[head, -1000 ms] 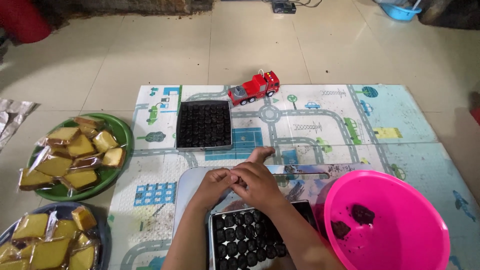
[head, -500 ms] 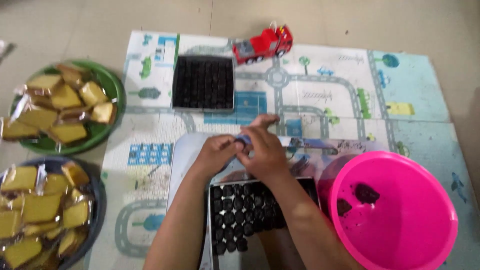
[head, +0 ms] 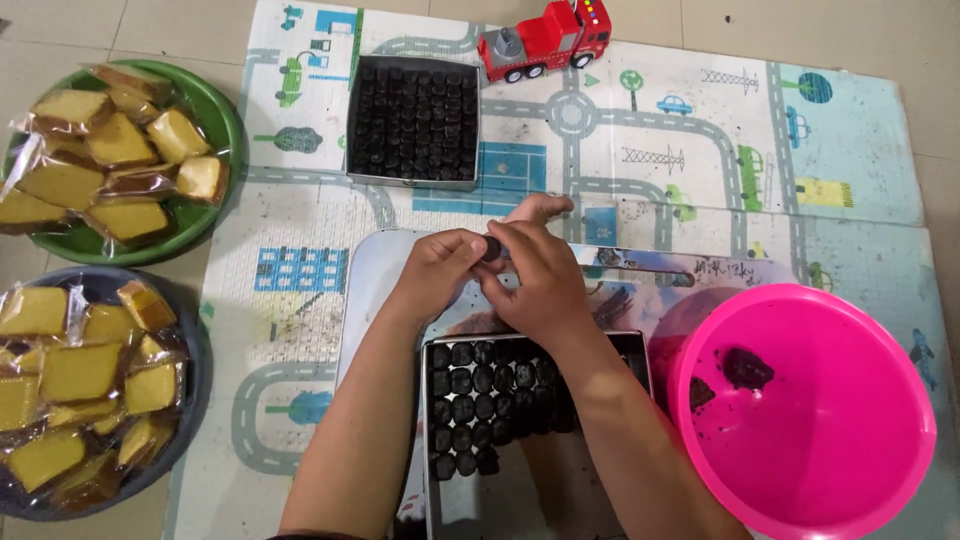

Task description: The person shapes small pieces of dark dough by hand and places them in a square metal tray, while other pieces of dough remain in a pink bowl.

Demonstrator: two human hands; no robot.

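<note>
- Far left: green plate, round and glossy, heaped with yellow cake slices in clear crinkled wrap; below it a dark blue plate with more wrapped slices of the same sort.
- Underneath all: foam play mat on the tiled floor, dimpled surface, printed with roads, buildings and cars.
- Upper middle: square metal tray, packed full with rows of small dark, matte, crumbly-looking pieces; just beside its top right corner a red plastic toy fire truck.
- Centre: left hand and right hand pressed together, fingers curled around one small dark round piece, pinched between the fingertips of both, held above a flat pale board.
- Just below the hands: second metal tray, only its left part filled with dark pieces in rows, forearms crossing over it.
- Right: bright pink plastic basin, smooth and round, with dark lumps and smears inside, touching the tray's right edge.
</note>
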